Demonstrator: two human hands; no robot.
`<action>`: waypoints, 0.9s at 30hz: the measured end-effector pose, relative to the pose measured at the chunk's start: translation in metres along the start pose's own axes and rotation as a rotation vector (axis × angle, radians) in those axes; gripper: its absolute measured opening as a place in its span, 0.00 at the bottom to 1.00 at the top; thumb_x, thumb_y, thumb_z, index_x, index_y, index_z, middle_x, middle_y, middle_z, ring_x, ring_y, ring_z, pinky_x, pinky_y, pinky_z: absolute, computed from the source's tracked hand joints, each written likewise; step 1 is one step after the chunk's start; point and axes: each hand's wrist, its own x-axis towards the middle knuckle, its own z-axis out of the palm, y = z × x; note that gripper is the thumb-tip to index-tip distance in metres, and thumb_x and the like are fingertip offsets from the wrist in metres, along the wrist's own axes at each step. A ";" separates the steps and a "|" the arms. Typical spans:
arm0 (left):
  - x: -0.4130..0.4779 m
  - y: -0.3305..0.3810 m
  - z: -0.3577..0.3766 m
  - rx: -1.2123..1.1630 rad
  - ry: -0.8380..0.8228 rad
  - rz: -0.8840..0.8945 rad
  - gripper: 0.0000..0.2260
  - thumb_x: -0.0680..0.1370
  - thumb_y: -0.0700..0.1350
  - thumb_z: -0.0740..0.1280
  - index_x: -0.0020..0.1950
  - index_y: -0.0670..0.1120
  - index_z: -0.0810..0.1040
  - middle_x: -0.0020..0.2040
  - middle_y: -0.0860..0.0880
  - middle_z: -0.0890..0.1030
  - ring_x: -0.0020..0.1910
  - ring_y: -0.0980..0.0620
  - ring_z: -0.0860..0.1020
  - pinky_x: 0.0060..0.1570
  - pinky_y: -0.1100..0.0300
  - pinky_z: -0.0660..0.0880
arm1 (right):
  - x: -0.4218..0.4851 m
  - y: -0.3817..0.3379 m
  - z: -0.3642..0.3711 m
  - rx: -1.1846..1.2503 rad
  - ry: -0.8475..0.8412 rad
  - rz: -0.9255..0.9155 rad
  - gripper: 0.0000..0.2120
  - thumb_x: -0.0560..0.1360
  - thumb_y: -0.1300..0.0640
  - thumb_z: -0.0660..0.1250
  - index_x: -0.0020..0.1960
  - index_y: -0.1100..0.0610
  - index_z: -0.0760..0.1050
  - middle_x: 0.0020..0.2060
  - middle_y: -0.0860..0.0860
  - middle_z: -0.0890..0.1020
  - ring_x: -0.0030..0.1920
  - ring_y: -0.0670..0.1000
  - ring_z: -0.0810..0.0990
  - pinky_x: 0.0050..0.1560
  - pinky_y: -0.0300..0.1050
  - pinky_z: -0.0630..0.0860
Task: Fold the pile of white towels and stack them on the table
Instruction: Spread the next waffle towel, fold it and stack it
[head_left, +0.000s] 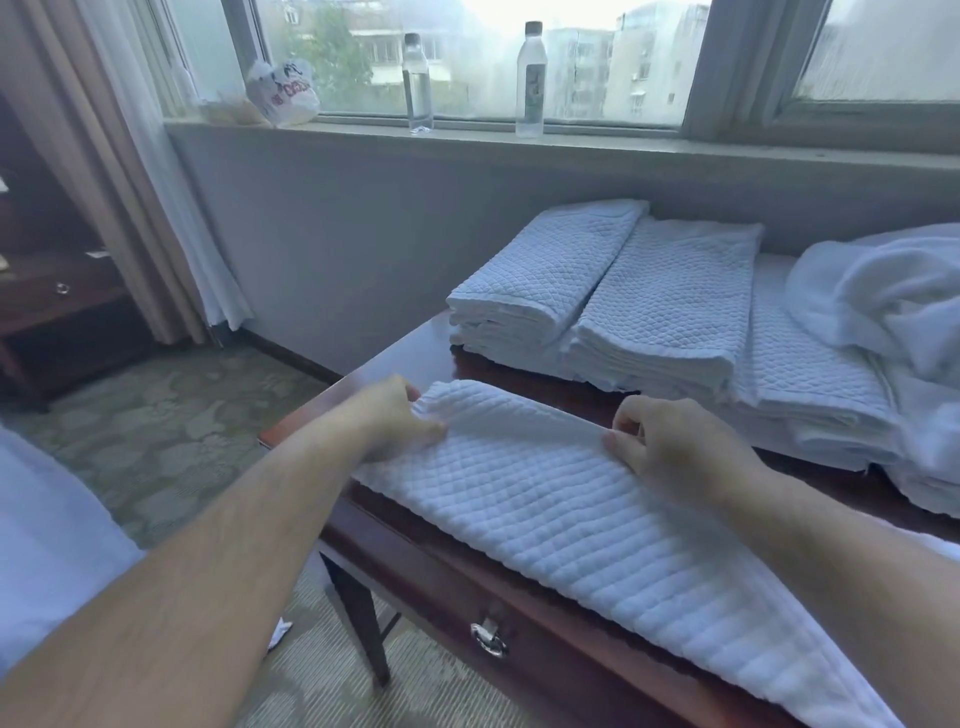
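Towel (571, 525) lies along the table (415, 561) edge, its far end pinched between curled fingers of left hand (395, 415) and right hand (675, 447); folded stacks (649, 301) beyond the fingertips

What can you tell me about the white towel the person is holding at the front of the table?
The towel is white with a quilted diamond pattern and looks soft and thick. It lies lengthwise along the front edge of the dark wooden table, its near end draping off the table's front edge. Its far edge is lifted into a rolled fold. The left hand grips that fold at one corner and the right hand pinches it at the other. It lies apart from the folded stacks behind.
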 end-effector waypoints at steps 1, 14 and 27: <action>0.000 -0.001 0.000 -0.002 0.001 0.002 0.18 0.75 0.62 0.70 0.57 0.53 0.72 0.47 0.58 0.76 0.43 0.60 0.74 0.36 0.62 0.66 | 0.000 -0.001 0.001 0.004 0.000 -0.007 0.12 0.79 0.41 0.63 0.40 0.44 0.71 0.37 0.42 0.79 0.36 0.43 0.77 0.33 0.44 0.70; -0.004 0.004 0.018 -0.193 0.307 0.191 0.18 0.80 0.42 0.64 0.67 0.58 0.70 0.48 0.53 0.77 0.44 0.53 0.77 0.40 0.59 0.75 | -0.004 -0.012 0.006 -0.002 0.052 -0.074 0.07 0.81 0.42 0.60 0.50 0.43 0.74 0.41 0.41 0.77 0.42 0.45 0.77 0.39 0.46 0.73; -0.061 0.059 0.083 0.337 -0.081 0.501 0.32 0.81 0.68 0.45 0.82 0.59 0.44 0.83 0.50 0.40 0.81 0.50 0.36 0.78 0.46 0.34 | -0.074 0.039 -0.026 -0.146 0.039 0.177 0.22 0.79 0.32 0.50 0.48 0.48 0.70 0.42 0.44 0.77 0.45 0.49 0.76 0.42 0.48 0.67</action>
